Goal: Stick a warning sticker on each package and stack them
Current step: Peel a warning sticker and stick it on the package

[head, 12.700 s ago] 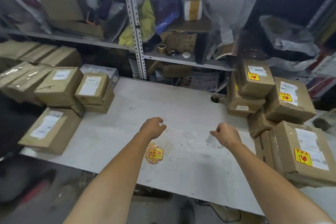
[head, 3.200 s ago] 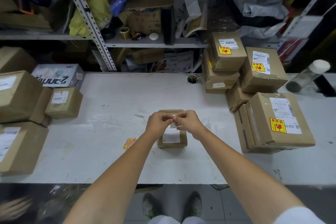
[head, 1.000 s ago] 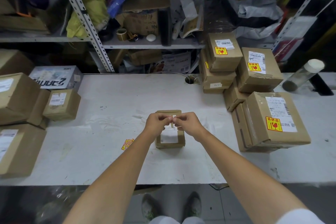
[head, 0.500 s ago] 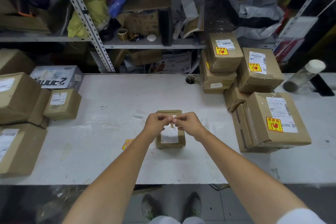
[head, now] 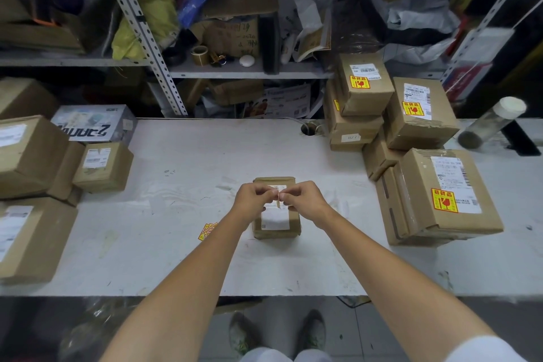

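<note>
A small brown package (head: 276, 225) with a white label lies in the middle of the white table (head: 182, 185). Just above it, my left hand (head: 254, 200) and my right hand (head: 302, 200) meet fingertip to fingertip and pinch a warning sticker (head: 278, 202) seen edge-on, its pale backing showing. A small pile of yellow and red warning stickers (head: 208, 231) lies on the table beside my left forearm. At the right stands a stack of packages (head: 423, 173) that carry yellow and red stickers. At the left are packages (head: 101, 166) with white labels only.
A grey printed box (head: 94, 123) sits at the back left. A clear bottle with a white cap (head: 493, 120) lies at the far right. A cable hole (head: 308, 128) opens near the table's back edge. Cluttered metal shelves (head: 235, 70) rise behind the table.
Both hands have stayed together above the small package, working the sticker between the fingertips; the package and the stacks have not moved.
</note>
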